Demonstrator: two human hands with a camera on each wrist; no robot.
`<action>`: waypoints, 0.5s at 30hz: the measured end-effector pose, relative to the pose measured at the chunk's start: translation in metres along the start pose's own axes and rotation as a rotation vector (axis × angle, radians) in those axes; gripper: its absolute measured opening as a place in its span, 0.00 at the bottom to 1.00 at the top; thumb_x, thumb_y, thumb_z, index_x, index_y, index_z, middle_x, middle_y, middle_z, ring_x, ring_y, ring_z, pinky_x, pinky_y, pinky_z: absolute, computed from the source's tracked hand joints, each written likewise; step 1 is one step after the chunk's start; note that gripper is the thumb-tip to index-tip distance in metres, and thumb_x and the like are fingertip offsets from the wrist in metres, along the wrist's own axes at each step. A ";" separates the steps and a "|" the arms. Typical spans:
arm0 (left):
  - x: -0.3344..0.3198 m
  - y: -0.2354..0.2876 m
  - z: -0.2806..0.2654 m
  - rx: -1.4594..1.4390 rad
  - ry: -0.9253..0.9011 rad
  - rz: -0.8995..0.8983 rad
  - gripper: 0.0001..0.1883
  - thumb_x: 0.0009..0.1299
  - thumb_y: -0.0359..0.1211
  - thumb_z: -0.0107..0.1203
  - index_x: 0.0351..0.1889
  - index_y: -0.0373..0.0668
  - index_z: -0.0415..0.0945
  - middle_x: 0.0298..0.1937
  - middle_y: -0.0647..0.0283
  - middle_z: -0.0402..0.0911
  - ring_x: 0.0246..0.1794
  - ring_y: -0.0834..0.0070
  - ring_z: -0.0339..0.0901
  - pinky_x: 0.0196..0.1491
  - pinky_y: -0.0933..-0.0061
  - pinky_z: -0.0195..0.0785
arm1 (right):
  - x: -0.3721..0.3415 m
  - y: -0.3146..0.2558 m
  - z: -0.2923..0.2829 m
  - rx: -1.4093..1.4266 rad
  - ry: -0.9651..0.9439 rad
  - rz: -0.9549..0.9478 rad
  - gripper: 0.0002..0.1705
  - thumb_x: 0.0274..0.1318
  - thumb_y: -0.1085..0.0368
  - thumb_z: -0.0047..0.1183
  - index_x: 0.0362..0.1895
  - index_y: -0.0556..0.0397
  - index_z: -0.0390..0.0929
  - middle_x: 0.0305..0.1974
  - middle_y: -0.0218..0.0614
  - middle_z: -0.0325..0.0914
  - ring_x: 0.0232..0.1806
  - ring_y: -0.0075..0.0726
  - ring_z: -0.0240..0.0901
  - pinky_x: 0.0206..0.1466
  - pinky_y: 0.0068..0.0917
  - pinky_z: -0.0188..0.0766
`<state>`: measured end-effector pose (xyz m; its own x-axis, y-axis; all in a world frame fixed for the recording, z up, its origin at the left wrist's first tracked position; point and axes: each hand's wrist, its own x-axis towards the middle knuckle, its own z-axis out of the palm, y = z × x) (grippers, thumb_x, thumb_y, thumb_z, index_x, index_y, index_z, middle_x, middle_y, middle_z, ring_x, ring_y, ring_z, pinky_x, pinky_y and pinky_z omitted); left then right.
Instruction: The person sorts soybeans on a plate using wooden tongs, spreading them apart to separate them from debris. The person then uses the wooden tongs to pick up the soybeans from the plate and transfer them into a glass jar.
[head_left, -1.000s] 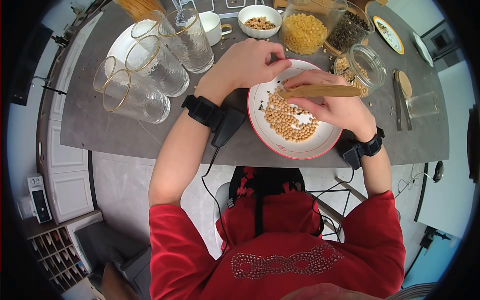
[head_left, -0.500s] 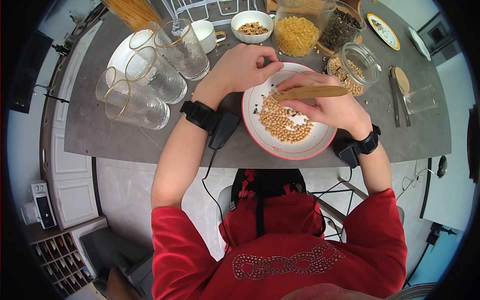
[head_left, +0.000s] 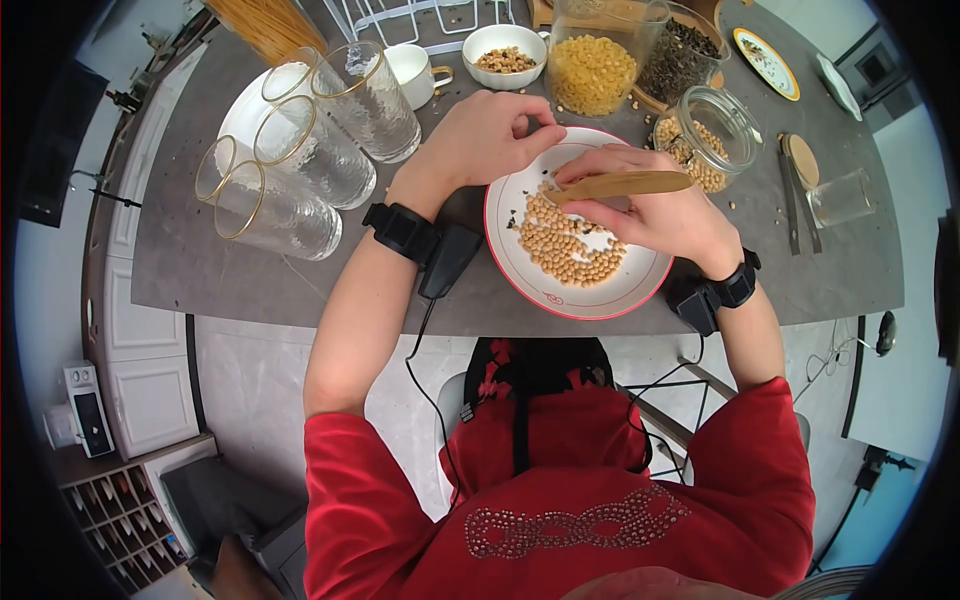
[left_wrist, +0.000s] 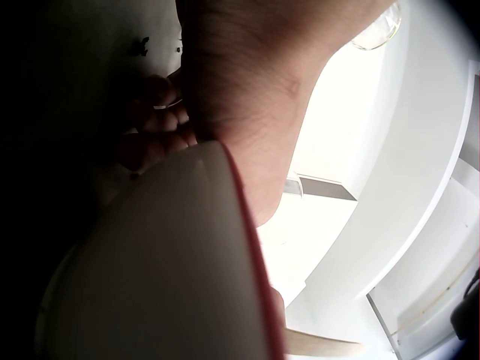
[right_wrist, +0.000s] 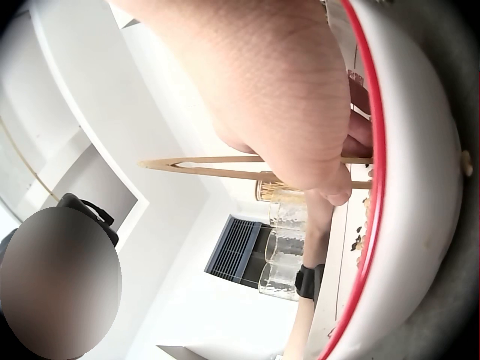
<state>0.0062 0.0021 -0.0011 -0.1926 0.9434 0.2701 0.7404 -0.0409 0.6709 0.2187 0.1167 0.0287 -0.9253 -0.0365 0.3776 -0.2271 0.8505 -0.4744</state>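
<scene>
My right hand (head_left: 672,215) grips wooden tongs (head_left: 640,183) between thumb and fingers, above the red-rimmed deep plate (head_left: 515,265). The right wrist view shows two slim tong arms (right_wrist: 214,172) joined at the rear end; their front tips go behind the plate's rim. Round tan beans (head_left: 572,258) lie spread in the plate, with a few dark flakes (head_left: 513,220) among them. At the plate's far left edge is my left hand (head_left: 490,138), its thumb along the rim and its fingers (left_wrist: 154,120) curled down outside the wall.
An open glass jar of beans (head_left: 705,140) tilts just behind the plate. Beyond are a white bowl (head_left: 505,55), yellow pieces in a jar (head_left: 592,75) and dark leaves (head_left: 680,60). Tall gold-rimmed glasses (head_left: 320,150) stand left; metal tongs (head_left: 790,205) lie right.
The head view has shifted slightly since the first frame. Both hands and the wooden tongs keep nearly the same places over the plate.
</scene>
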 end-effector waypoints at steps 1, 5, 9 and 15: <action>0.000 0.001 0.000 0.000 -0.001 0.003 0.11 0.74 0.41 0.62 0.39 0.43 0.84 0.14 0.70 0.61 0.17 0.80 0.54 0.24 0.70 0.49 | 0.000 0.000 0.000 -0.002 0.002 0.001 0.11 0.57 0.62 0.68 0.42 0.51 0.85 0.43 0.31 0.86 0.41 0.45 0.83 0.41 0.38 0.79; 0.000 0.001 0.000 0.006 -0.007 -0.023 0.12 0.74 0.42 0.62 0.40 0.43 0.84 0.14 0.70 0.62 0.17 0.80 0.54 0.24 0.70 0.49 | 0.000 -0.001 0.000 -0.013 -0.003 0.005 0.11 0.57 0.62 0.68 0.42 0.50 0.85 0.43 0.30 0.86 0.41 0.45 0.83 0.42 0.38 0.79; 0.000 0.000 0.000 0.006 -0.009 -0.002 0.12 0.74 0.42 0.62 0.41 0.43 0.84 0.14 0.69 0.62 0.17 0.79 0.55 0.24 0.69 0.49 | 0.000 0.000 -0.001 -0.017 0.001 -0.009 0.11 0.57 0.62 0.68 0.42 0.50 0.85 0.44 0.30 0.86 0.41 0.45 0.82 0.43 0.39 0.79; 0.000 0.001 -0.001 0.003 -0.014 -0.019 0.12 0.74 0.42 0.62 0.41 0.43 0.84 0.14 0.68 0.63 0.17 0.79 0.56 0.24 0.69 0.50 | 0.001 0.001 0.000 -0.015 0.005 -0.024 0.10 0.57 0.62 0.68 0.41 0.50 0.86 0.44 0.29 0.86 0.42 0.45 0.83 0.43 0.39 0.79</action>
<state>0.0063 0.0015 0.0002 -0.1976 0.9484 0.2478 0.7385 -0.0221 0.6739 0.2179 0.1171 0.0285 -0.9182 -0.0546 0.3923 -0.2444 0.8574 -0.4529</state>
